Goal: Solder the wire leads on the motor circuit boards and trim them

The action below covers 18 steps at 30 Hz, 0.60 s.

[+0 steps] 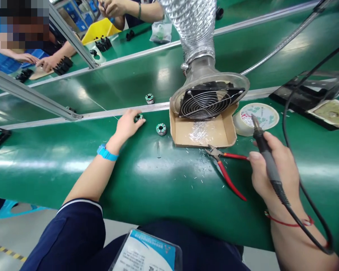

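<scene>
My left hand [127, 124] is closed round a small round part with a green ring-shaped circuit board [138, 117], at the metal strip across the bench. Just right of it stands a similar round part [161, 129], and another round part [149, 98] sits beyond the strip. In my right hand [279, 169] is a soldering iron [267, 158], its tip pointing up and away, in front of a roll of clear tape [243, 126]. Red-handled cutting pliers [224, 165] lie spread on the green bench, jaws against a cardboard tray [205, 139].
A fume hood with fan grille [206, 101] hangs over the tray on a foil duct [196, 30]. Wire clippings [199, 130] litter tray and bench. A soldering iron stand [316, 94] is at right, the iron's black cable [285, 113] looping nearby. Co-workers' hands [46, 62] work across the bench.
</scene>
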Available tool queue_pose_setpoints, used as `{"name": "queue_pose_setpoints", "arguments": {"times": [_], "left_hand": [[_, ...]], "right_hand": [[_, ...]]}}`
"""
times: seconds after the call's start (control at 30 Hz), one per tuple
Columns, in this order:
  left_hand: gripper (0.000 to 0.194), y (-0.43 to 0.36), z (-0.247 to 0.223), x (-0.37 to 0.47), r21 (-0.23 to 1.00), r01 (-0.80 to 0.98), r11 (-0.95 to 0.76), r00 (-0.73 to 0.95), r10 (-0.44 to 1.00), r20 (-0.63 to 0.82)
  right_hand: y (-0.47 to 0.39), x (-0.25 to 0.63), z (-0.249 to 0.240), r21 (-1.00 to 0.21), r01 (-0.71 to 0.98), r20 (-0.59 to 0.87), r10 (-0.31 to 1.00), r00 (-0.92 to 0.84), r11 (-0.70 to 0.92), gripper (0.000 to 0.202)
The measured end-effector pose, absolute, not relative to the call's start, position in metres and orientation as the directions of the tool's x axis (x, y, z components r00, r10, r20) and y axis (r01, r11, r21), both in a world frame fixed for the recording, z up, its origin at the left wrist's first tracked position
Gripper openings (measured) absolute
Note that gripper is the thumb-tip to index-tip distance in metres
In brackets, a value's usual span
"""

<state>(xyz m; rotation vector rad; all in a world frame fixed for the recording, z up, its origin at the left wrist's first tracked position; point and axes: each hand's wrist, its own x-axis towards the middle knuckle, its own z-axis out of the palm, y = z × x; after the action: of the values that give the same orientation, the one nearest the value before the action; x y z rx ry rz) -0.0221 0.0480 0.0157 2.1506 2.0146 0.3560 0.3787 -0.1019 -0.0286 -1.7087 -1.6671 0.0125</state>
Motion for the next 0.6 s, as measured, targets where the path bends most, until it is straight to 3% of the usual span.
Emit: {"name": "queue_pose_setpoints", "arguments": {"times": [0.17,0.3,0.43,0.6], "left_hand": [[0.058,-0.022,0.020,-0.017,0.372,0.893,-0.255,0.321,0.939,-0.126],[0.042,-0.049,0.017,-0.007,0.518,0.769,-0.375,0.501,0.857,-0.123],[0.034,-0.072,0.014,0.028,0.700,0.661,-0.269,0.486,0.865,-0.126],[0.036,-0.096,0.021,0.068,0.921,0.381,-0.078,0.563,0.810,-0.164]], "right_hand": [[-0.106,0.374,-0.030,-0.600,0.795,0.499,0.821,0.278,0.095,0.051],[-0.117,0.352,-0.018,-0.667,0.730,0.565,0.740,0.366,0.149,0.039],[-0.132,0.324,0.009,-0.789,0.531,0.461,0.869,0.180,0.308,0.041],[-0.135,0.303,0.038,-0.869,0.401,0.294,0.955,-0.049,0.288,0.045]]}}
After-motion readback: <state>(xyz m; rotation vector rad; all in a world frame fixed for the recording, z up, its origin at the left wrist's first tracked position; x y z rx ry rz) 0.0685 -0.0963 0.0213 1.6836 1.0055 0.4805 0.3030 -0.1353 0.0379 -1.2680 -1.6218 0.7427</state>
